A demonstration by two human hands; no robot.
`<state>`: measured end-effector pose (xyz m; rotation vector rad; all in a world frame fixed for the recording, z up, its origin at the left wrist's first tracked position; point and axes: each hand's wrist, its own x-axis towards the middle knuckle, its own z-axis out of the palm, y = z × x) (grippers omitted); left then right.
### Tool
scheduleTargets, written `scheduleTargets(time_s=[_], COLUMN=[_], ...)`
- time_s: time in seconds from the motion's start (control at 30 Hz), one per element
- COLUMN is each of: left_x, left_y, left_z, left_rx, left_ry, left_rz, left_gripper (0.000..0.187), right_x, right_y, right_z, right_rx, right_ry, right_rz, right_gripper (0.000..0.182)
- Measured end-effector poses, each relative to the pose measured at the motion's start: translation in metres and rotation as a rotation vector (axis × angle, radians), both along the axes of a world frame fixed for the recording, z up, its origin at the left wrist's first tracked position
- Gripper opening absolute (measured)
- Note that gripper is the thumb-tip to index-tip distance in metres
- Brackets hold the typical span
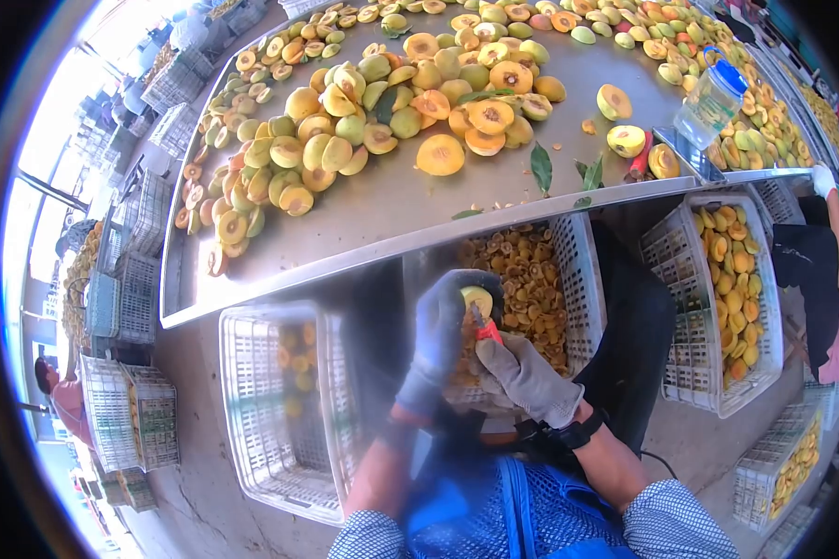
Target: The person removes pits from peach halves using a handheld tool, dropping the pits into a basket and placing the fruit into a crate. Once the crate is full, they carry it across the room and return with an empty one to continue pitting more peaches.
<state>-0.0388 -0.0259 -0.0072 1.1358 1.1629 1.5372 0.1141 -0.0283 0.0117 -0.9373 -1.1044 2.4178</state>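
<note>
My left hand, in a grey-blue glove with dark fingertips, holds a yellow peach half with its cut face up. A red-handled tool is gripped in my right hand, which wears a pale grey work glove. Its metal tip meets the cut face of the fruit; the tip's exact shape is too small to tell. Both hands are above a crate of brownish pits and scraps. Higher up, the metal table carries a heap of halved peaches.
A white crate with some fruit stands at left, and a crate of yellow halves at right. On the table are a blue-capped bottle, a phone-like slab, another red handle and leaves. People are at both sides.
</note>
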Motion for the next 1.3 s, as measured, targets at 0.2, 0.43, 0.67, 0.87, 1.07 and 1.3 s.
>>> scheduleTargets(time_s=[0.2,0.43,0.67,0.87,1.07,1.3], left_x=[-0.016,-0.012,-0.016,0.004,0.006,-0.124], left_y=[0.008,0.005,0.011,0.004,0.004,-0.05], left_z=[0.015,0.01,-0.011,-0.014,-0.027,0.048], left_rx=[-0.21,-0.113,-0.103,-0.131,-0.154,-0.131], left_ry=[0.09,0.141,-0.261,-0.407,-0.277,1.228], left_rz=[-0.184,-0.206,-0.466,-0.337,0.41,0.571], left_gripper=[0.038,0.024,0.042,0.048,0.053,0.014], right_x=[-0.007,-0.004,-0.002,-0.005,-0.006,0.013], right_y=[-0.005,-0.013,-0.025,-0.027,-0.028,-0.011], right_z=[-0.013,0.001,-0.013,-0.011,-0.039,-0.042], right_rx=[0.398,-0.188,-0.488,0.092,0.473,-0.093], right_ry=[-0.139,0.117,0.402,0.082,0.005,-0.047], right_rz=[0.026,0.113,0.068,0.017,-0.046,-0.17], right_gripper=[0.037,0.043,0.045,0.044,0.042,0.044])
